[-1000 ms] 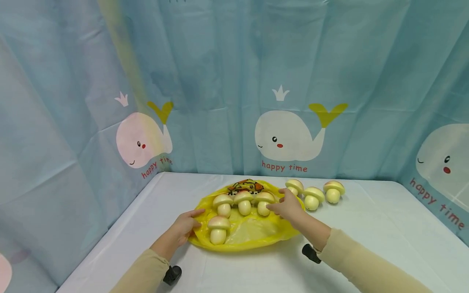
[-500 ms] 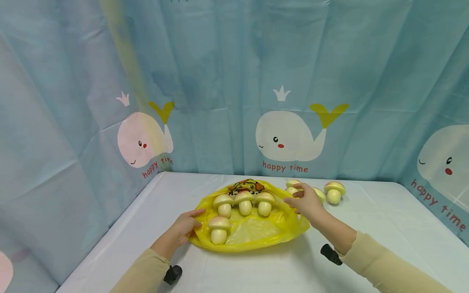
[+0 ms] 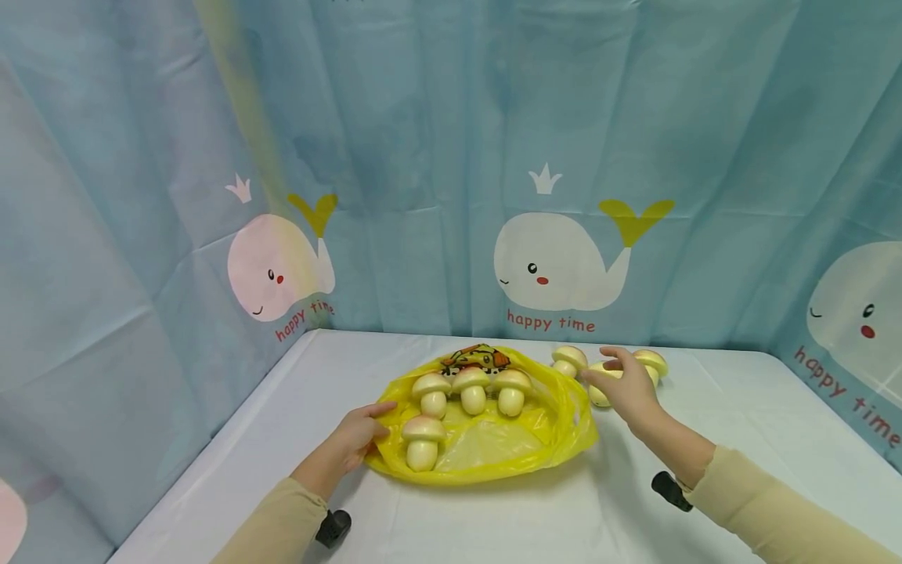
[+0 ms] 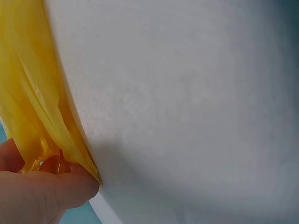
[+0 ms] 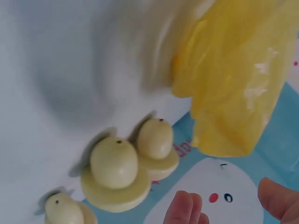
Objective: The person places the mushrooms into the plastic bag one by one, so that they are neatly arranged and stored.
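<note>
A yellow plastic bag (image 3: 493,450) lies spread with its mouth toward the person, and several toy mushrooms (image 3: 473,392) with pale stems rest in it. My left hand (image 3: 355,440) pinches the bag's left edge; in the left wrist view, thumb and fingers (image 4: 60,189) hold the bunched plastic. To the right of the bag, my right hand (image 3: 627,389) is over a mushroom (image 3: 599,392), partly hiding it. Thumb and fingers are spread apart with nothing between them. Two more mushrooms stand beside it, a left one (image 3: 568,359) and a right one (image 3: 653,363).
A white table (image 3: 479,525) carries everything. Behind it and along its sides hangs a blue curtain (image 3: 402,274) with whale prints. In the right wrist view, the three mushrooms (image 5: 114,163) outside stand close together, near the bag's loose handle (image 5: 229,93).
My right hand has let go of the bag's right edge and moved right to the mushrooms outside. The bag's right side has sagged outward slightly. My left hand stays where it was.
</note>
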The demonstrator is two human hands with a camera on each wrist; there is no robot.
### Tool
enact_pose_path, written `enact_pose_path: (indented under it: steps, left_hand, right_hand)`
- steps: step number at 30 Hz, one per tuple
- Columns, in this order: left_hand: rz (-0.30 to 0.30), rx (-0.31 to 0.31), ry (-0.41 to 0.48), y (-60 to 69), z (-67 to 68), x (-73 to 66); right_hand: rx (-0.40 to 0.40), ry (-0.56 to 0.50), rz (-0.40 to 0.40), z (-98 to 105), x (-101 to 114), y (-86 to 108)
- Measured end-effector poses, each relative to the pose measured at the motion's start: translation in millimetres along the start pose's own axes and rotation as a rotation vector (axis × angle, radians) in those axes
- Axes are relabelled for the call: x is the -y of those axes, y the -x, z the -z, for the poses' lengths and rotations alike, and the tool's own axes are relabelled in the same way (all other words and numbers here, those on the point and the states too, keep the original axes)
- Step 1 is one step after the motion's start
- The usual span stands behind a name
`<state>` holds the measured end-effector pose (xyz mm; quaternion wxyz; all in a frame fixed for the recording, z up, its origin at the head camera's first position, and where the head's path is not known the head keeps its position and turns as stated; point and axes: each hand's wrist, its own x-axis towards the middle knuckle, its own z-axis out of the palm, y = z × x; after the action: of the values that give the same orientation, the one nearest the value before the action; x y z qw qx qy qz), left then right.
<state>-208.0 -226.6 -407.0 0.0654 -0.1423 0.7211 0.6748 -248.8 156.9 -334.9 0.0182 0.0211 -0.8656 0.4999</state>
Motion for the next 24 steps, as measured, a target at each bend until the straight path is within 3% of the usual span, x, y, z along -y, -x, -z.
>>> enact_pose_path:
  steps: [10, 24]
  left_hand:
    - [0.015, -0.01, -0.009, 1.2, -0.2, -0.6]
    - [0.016, -0.012, -0.011, -0.2, -1.9, -1.8]
  right_hand:
    - [-0.014, 0.139, 0.046, 5, -25, -12.6]
    - [0.027, 0.297, -0.012, 0, -55, -38.9]
